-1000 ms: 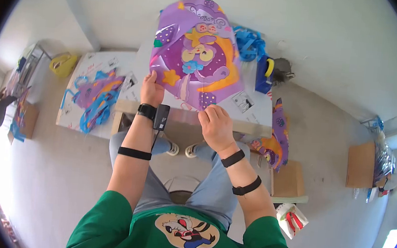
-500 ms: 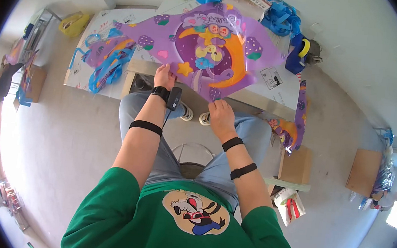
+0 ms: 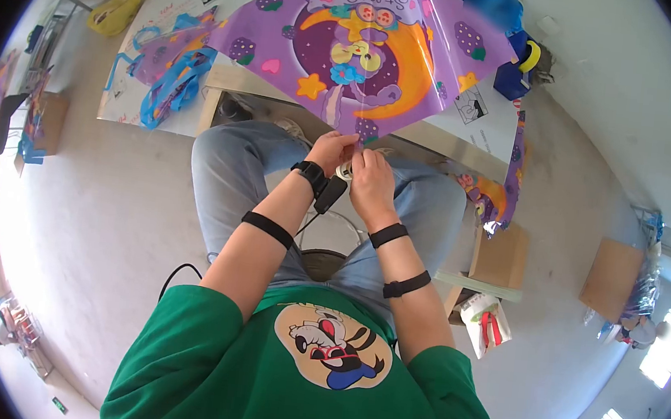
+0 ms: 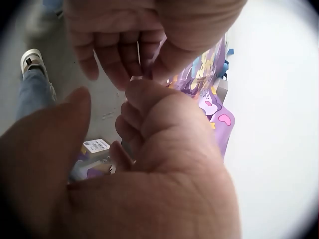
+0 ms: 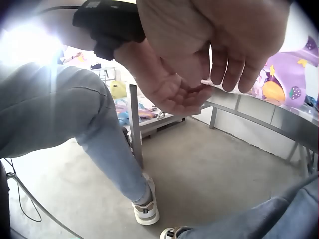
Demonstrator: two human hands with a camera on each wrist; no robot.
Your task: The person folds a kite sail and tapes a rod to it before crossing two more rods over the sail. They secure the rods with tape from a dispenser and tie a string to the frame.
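Note:
A shiny purple plastic sheet (image 3: 301, 61), printed with a cartoon animal on an orange moon, stars and berries, spreads in a wide diamond over the table. Its near corner points down at the person. My left hand (image 3: 333, 154) and right hand (image 3: 373, 182) meet there, fingertips almost touching, each pinching the corner between thumb and fingers. The left wrist view has both hands close up, with the left hand (image 4: 129, 40) above and the right hand (image 4: 164, 139) below. In the right wrist view the fingers mostly cover the pinched corner.
The white-topped table (image 3: 480, 130) has a metal frame. Blue ribbons (image 3: 178, 85) lie on purple printed material at left. A blue tape dispenser (image 3: 514, 77) stands at right. Another printed sheet (image 3: 494, 196) hangs off the table's right side, above a cardboard box (image 3: 499, 256).
The sheet has opened out from a narrower, curved shape into a broad diamond. My left hand has moved right from the sheet's lower left edge to join the right hand at the near corner.

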